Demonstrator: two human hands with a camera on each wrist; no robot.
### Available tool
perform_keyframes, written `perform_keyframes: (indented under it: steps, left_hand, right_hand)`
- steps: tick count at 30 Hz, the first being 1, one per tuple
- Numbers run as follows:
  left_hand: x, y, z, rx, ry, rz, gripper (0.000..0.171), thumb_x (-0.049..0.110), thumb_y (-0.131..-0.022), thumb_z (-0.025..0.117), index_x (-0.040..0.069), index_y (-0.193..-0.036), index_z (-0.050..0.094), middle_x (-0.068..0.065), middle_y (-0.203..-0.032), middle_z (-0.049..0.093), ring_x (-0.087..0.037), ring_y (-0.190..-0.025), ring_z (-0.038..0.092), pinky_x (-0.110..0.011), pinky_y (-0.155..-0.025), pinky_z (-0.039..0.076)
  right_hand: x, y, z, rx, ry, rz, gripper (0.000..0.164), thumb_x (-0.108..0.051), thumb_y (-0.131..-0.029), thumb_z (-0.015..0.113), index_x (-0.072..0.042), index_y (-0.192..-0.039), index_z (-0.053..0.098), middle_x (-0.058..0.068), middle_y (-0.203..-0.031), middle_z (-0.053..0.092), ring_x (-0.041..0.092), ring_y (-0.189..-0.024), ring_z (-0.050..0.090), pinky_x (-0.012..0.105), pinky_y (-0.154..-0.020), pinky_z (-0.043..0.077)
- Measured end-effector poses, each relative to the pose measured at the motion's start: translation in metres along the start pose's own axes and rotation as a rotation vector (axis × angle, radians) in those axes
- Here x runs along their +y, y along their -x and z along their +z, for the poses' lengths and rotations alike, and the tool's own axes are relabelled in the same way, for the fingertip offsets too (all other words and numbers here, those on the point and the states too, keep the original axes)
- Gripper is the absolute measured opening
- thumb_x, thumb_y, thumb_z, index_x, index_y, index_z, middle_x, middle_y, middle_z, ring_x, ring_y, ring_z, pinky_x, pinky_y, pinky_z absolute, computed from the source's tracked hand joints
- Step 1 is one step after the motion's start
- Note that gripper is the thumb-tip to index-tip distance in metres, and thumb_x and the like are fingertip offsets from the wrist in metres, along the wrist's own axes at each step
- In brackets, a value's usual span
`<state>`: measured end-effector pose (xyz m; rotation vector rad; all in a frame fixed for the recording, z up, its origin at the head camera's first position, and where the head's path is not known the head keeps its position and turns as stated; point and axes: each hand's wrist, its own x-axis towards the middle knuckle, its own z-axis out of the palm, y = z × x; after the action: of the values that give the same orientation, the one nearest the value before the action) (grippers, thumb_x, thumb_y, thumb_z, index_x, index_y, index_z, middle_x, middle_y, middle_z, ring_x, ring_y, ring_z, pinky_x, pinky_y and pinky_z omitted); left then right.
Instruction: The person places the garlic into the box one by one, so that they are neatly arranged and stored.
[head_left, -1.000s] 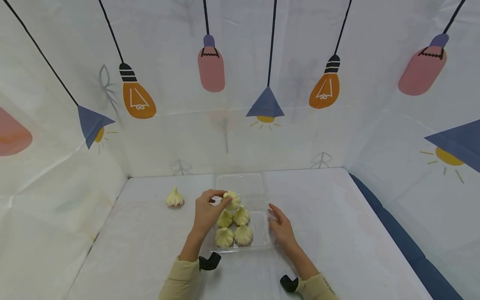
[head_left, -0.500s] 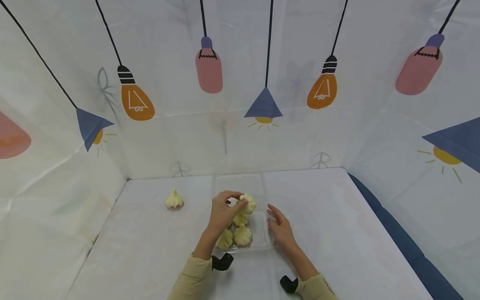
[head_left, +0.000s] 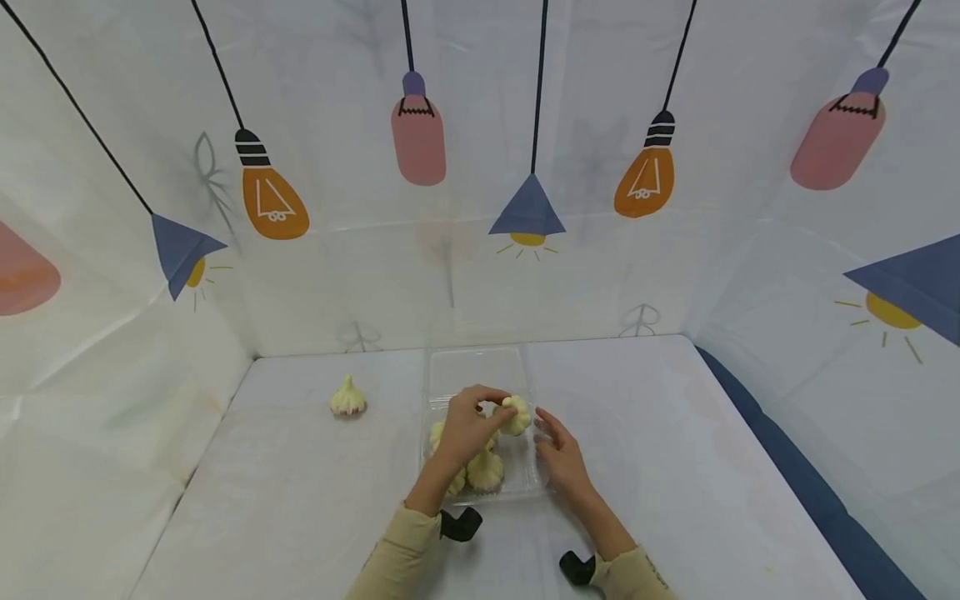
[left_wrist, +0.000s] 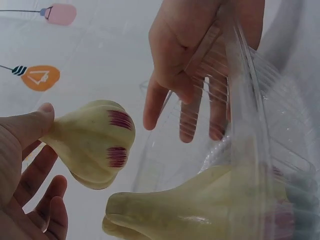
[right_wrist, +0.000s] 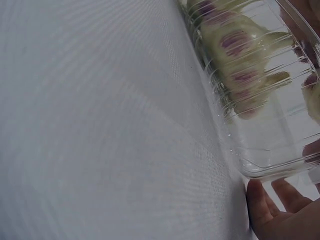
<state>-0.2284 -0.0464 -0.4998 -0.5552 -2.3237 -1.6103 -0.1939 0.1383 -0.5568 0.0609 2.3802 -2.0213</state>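
Observation:
My left hand point(head_left: 467, 432) pinches a garlic bulb point(head_left: 516, 415) by its stem, raised over the right part of a clear plastic box point(head_left: 519, 477). In the left wrist view the held bulb's purple-streaked base point(left_wrist: 117, 137) faces away from the fingers. Several more garlic bulbs point(head_left: 486, 472) sit in the left part of the box, partly hidden by my left hand and forearm. My right hand point(head_left: 564, 460) is at the box's right side, fingers relaxed. In the right wrist view its fingertips point(right_wrist: 256, 192) touch the box's end wall.
A single garlic bulb point(head_left: 348, 397) stands on the white table point(head_left: 300, 492) left of the box. Behind the hands the open lid point(head_left: 476, 367) lies toward the back wall. Printed white sheeting point(head_left: 337, 275) encloses the table at the back and sides.
My left hand has carried the garlic bulb rightward, from above the left bulbs to above the right part of the box. My right hand has stayed at the box's side.

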Motion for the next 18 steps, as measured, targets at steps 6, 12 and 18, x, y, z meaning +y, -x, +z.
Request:
perform_keyframes:
  steps: [6, 12, 18]
  left_hand:
    - [-0.008, -0.002, 0.006, -0.032, 0.005, 0.067, 0.019, 0.026, -0.084, 0.078, 0.015, -0.100, 0.076, 0.007, -0.093, 0.070, -0.014, -0.091, 0.061, -0.050, -0.072, 0.050]
    - [-0.013, -0.002, 0.011, -0.075, 0.007, 0.066, 0.019, 0.023, -0.084, 0.078, 0.012, -0.099, 0.075, 0.004, -0.092, 0.070, -0.014, -0.089, 0.062, -0.048, -0.075, 0.051]
    - [-0.014, -0.002, 0.012, -0.112, -0.042, 0.015, 0.021, 0.024, -0.084, 0.079, 0.012, -0.101, 0.075, 0.004, -0.093, 0.070, -0.014, -0.091, 0.063, -0.049, -0.079, 0.050]
  right_hand:
    - [-0.017, 0.006, -0.003, -0.041, -0.022, 0.001, 0.056, 0.006, -0.093, 0.047, -0.004, -0.148, 0.038, 0.026, -0.146, 0.040, 0.041, -0.128, 0.044, 0.043, -0.092, 0.045]
    - [-0.031, 0.013, -0.003, -0.050, 0.010, 0.004, 0.054, 0.003, -0.095, 0.048, -0.003, -0.147, 0.039, 0.026, -0.144, 0.042, 0.039, -0.129, 0.044, 0.044, -0.094, 0.044]
    - [-0.007, 0.003, -0.003, -0.034, -0.011, 0.004, 0.054, 0.001, -0.096, 0.048, -0.010, -0.148, 0.039, 0.023, -0.147, 0.040, 0.036, -0.132, 0.041, 0.046, -0.097, 0.042]
